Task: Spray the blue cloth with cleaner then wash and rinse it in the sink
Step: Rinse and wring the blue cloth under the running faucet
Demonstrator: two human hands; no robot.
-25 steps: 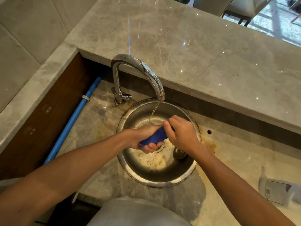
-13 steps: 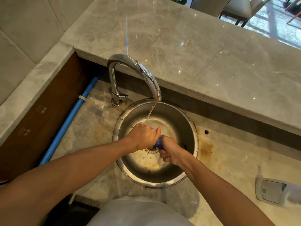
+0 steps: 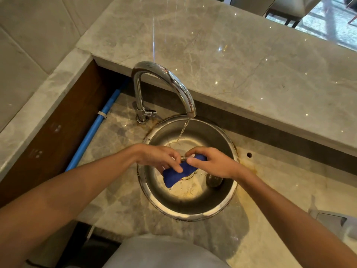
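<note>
Both hands, the left hand [image 3: 162, 159] and right hand [image 3: 210, 163], are pinching the blue cloth [image 3: 178, 174] over the sink [image 3: 185, 214] drain; sodden, limp, probably slippery, it is likely handling best gripped at its ends.

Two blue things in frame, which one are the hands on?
The blue cloth, held over the sink by left hand and right hand. The blue pipe runs along the wooden panel, untouched.
</note>
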